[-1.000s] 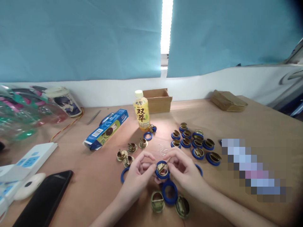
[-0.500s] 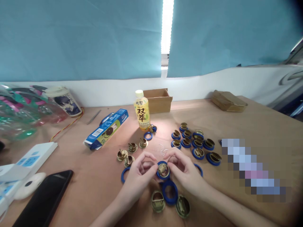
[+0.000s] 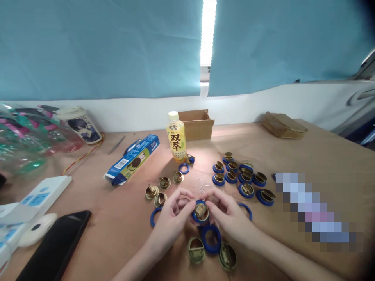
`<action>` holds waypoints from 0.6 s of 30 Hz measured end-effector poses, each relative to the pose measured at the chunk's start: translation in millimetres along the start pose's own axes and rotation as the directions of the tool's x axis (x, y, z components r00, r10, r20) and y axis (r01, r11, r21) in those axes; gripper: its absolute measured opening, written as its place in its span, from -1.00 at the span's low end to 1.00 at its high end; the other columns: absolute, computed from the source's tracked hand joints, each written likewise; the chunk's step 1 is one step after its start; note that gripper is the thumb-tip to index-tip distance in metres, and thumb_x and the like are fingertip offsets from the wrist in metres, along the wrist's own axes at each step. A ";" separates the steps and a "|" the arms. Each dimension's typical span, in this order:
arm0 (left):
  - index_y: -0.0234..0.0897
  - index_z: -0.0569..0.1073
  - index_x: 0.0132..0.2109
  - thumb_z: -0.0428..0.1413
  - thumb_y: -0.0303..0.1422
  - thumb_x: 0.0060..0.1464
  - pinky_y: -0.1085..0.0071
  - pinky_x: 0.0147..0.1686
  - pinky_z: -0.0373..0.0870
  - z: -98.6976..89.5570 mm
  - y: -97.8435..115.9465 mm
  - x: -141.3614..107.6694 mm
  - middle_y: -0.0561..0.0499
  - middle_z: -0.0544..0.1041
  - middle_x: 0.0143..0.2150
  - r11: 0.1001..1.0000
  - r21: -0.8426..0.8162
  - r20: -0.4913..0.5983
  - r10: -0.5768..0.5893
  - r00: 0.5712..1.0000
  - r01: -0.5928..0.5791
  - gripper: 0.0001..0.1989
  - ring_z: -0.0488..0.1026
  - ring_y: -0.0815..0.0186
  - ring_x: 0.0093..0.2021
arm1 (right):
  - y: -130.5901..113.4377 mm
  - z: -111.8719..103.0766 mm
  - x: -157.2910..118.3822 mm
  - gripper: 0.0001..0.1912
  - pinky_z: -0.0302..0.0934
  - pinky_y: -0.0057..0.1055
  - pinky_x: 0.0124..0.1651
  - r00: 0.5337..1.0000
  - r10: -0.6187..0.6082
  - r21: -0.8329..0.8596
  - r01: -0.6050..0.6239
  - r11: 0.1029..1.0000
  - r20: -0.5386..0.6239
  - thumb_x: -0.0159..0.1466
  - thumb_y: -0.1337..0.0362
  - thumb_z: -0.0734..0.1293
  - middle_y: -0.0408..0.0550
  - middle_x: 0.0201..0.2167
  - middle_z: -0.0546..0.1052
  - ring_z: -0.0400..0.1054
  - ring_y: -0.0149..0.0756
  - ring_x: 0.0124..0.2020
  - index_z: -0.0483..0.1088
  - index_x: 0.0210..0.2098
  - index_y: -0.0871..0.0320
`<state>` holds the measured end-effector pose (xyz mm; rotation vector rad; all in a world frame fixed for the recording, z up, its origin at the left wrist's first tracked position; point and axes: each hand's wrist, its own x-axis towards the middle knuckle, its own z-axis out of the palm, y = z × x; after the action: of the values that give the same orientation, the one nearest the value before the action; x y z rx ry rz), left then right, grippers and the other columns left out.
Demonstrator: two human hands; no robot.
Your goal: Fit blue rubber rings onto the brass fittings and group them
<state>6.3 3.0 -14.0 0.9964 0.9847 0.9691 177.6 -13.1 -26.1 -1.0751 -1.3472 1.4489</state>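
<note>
Between my two hands is a round brass-coloured clasp in a blue ring [image 3: 200, 211]. My left hand [image 3: 175, 212] pinches its left edge with thumb and fingers. On the opposite edge, the fingers of my right hand [image 3: 225, 210] are closed. Just below lies a loose blue ring [image 3: 211, 239], with a bare brass clasp [image 3: 196, 250] to its left and another brass clasp [image 3: 227, 256] to its right. Partly hidden behind my hands are a blue ring [image 3: 155, 217] on the left and a blue ring [image 3: 247, 212] on the right. Thin pale strands [image 3: 203, 187] lie beyond my fingertips.
Several ringed clasps [image 3: 231, 176] sit right of centre; several bare clasps [image 3: 160, 199] are on the left. Behind stand a drink bottle [image 3: 176, 140] and a cardboard box [image 3: 197, 127]. A blue carton [image 3: 133, 160], phone [image 3: 55, 246] and power strip [image 3: 38, 201] occupy the left.
My right thumb and fingers have come slightly closer to the ringed clasp, which has shifted a little to the left. Both hands keep their places around it.
</note>
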 end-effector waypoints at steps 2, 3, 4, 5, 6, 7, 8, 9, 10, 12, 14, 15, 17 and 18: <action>-0.26 0.39 -0.29 0.33 -0.20 -0.05 0.54 -0.47 0.32 -1.0 -1.0 0.2 0.12 0.51 -0.51 1.000 0.014 -0.003 0.006 1.000 -0.006 -0.68 0.42 0.41 -0.51 | -0.1 -0.2 -0.7 -0.87 0.14 -0.50 -0.48 1.000 -0.014 -0.046 0.015 0.999 0.002 0.34 0.17 0.29 -0.26 -0.54 0.29 0.22 -0.42 -0.53 0.34 -0.23 0.10; -0.26 0.39 -0.29 0.33 -0.20 -0.05 0.54 -0.48 0.30 -1.4 -1.3 0.2 0.12 0.51 -0.52 1.000 0.024 0.000 0.005 1.000 -0.005 -0.68 0.41 0.41 -0.52 | -0.3 -0.1 -1.1 -0.87 0.12 -0.50 -0.49 1.000 -0.016 -0.060 0.017 0.998 0.003 0.34 0.17 0.28 -0.27 -0.54 0.28 0.20 -0.42 -0.54 0.34 -0.24 0.10; -0.26 0.39 -0.29 0.33 -0.21 -0.04 0.55 -0.48 0.29 -1.7 -1.4 0.0 0.13 0.51 -0.52 0.999 0.034 0.004 0.005 1.000 -0.005 -0.69 0.40 0.42 -0.52 | -0.5 -0.1 -1.3 -0.88 0.10 -0.50 -0.49 1.000 -0.014 -0.067 0.015 0.998 0.005 0.34 0.18 0.28 -0.27 -0.54 0.27 0.19 -0.42 -0.55 0.33 -0.24 0.10; -0.25 0.39 -0.29 0.33 -0.20 -0.04 0.55 -0.49 0.28 -1.8 -1.3 -0.3 0.13 0.51 -0.52 0.999 0.041 0.008 0.006 1.000 -0.006 -0.69 0.40 0.42 -0.53 | -0.8 0.0 -1.4 -0.88 0.09 -0.51 -0.50 1.000 -0.011 -0.067 0.011 0.998 0.009 0.34 0.18 0.28 -0.28 -0.55 0.26 0.18 -0.43 -0.56 0.33 -0.24 0.10; -0.25 0.39 -0.29 0.33 -0.20 -0.04 0.54 -0.48 0.28 -1.6 -0.8 -0.6 0.12 0.51 -0.52 0.999 0.044 0.010 0.006 1.000 -0.006 -0.69 0.40 0.41 -0.52 | -1.0 0.1 -1.5 -0.89 0.08 -0.51 -0.51 1.000 -0.007 -0.065 0.008 0.998 0.014 0.34 0.19 0.28 -0.28 -0.55 0.26 0.17 -0.43 -0.56 0.33 -0.23 0.10; -0.25 0.39 -0.29 0.33 -0.19 -0.04 0.54 -0.47 0.29 -1.2 -0.2 -1.0 0.12 0.52 -0.51 0.999 0.043 0.009 0.004 1.000 -0.005 -0.69 0.41 0.40 -0.51 | -1.2 0.1 -1.5 -0.90 0.08 -0.52 -0.51 1.000 -0.005 -0.061 0.007 0.998 0.017 0.35 0.21 0.27 -0.28 -0.56 0.26 0.17 -0.43 -0.57 0.33 -0.22 0.10; -0.25 0.39 -0.30 0.33 -0.19 -0.05 0.53 -0.46 0.30 -0.7 0.7 -1.4 0.12 0.52 -0.50 0.999 0.039 0.008 0.003 1.000 -0.003 -0.68 0.42 0.39 -0.50 | -1.4 0.1 -1.5 -0.91 0.08 -0.52 -0.51 1.000 -0.005 -0.057 0.006 0.998 0.020 0.35 0.22 0.26 -0.28 -0.55 0.27 0.18 -0.43 -0.56 0.34 -0.22 0.10; -0.25 0.39 -0.30 0.33 -0.19 -0.05 0.53 -0.45 0.31 0.1 1.6 -1.7 0.12 0.52 -0.50 0.999 0.036 0.007 0.000 1.000 0.000 -0.68 0.43 0.39 -0.49 | -1.5 0.0 -1.5 -0.92 0.08 -0.52 -0.50 1.000 -0.005 -0.054 0.006 0.999 0.020 0.36 0.24 0.25 -0.28 -0.55 0.27 0.19 -0.43 -0.56 0.34 -0.21 0.10; -0.25 0.39 -0.30 0.33 -0.19 -0.04 0.53 -0.44 0.31 0.8 2.6 -2.0 0.12 0.52 -0.50 1.000 0.031 0.007 -0.003 1.000 0.002 -0.68 0.43 0.39 -0.48 | -1.6 -0.2 -1.6 -0.93 0.09 -0.51 -0.49 1.000 -0.007 -0.050 0.008 0.999 0.020 0.36 0.25 0.25 -0.27 -0.54 0.28 0.20 -0.43 -0.54 0.34 -0.21 0.10; -0.25 0.39 -0.30 0.32 -0.19 -0.03 0.54 -0.43 0.31 2.0 4.2 -2.4 0.12 0.52 -0.49 1.000 0.026 0.006 -0.002 1.000 0.002 -0.69 0.43 0.40 -0.47 | -1.7 -0.4 -2.0 -0.94 0.12 -0.50 -0.45 1.000 -0.020 -0.049 0.020 0.999 0.020 0.37 0.28 0.24 -0.25 -0.51 0.31 0.22 -0.41 -0.51 0.34 -0.21 0.10; -0.26 0.40 -0.30 0.31 -0.19 -0.02 0.54 -0.41 0.32 2.7 5.0 -2.4 0.12 0.52 -0.47 1.000 0.025 0.005 0.005 1.000 -0.005 -0.70 0.44 0.40 -0.45 | -1.5 -0.5 -2.5 -0.94 0.14 -0.48 -0.43 0.999 -0.034 -0.045 0.035 0.998 0.026 0.36 0.29 0.24 -0.23 -0.48 0.33 0.23 -0.40 -0.48 0.34 -0.20 0.09; -0.25 0.40 -0.30 0.31 -0.19 -0.01 0.54 -0.41 0.32 2.8 5.0 -2.5 0.12 0.53 -0.46 1.000 0.027 0.003 0.008 1.000 -0.008 -0.70 0.44 0.39 -0.44 | -1.2 -0.6 -2.7 -0.94 0.15 -0.48 -0.42 0.999 -0.039 -0.040 0.040 0.998 0.034 0.35 0.30 0.24 -0.22 -0.45 0.34 0.24 -0.40 -0.47 0.34 -0.20 0.09; -0.26 0.40 -0.29 0.31 -0.19 -0.01 0.55 -0.40 0.32 2.8 4.7 -2.6 0.12 0.53 -0.46 0.999 0.035 -0.005 0.015 1.000 -0.015 -0.71 0.45 0.39 -0.43 | -0.1 -0.8 -3.1 -0.94 0.15 -0.47 -0.41 0.997 -0.048 -0.027 0.049 0.998 0.060 0.35 0.31 0.24 -0.20 -0.42 0.35 0.24 -0.40 -0.45 0.33 -0.19 0.09; -0.26 0.40 -0.29 0.31 -0.19 0.00 0.55 -0.40 0.32 2.7 4.4 -2.9 0.12 0.54 -0.46 0.999 0.039 -0.008 0.017 1.000 -0.017 -0.71 0.45 0.40 -0.42 | 0.7 -0.9 -3.2 -0.93 0.15 -0.47 -0.41 0.996 -0.052 -0.021 0.054 0.998 0.075 0.35 0.31 0.24 -0.20 -0.41 0.36 0.24 -0.40 -0.45 0.33 -0.18 0.09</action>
<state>7.3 0.8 -8.6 1.0353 1.0064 0.9719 179.3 -16.0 -26.7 -1.0009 -1.4375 1.4508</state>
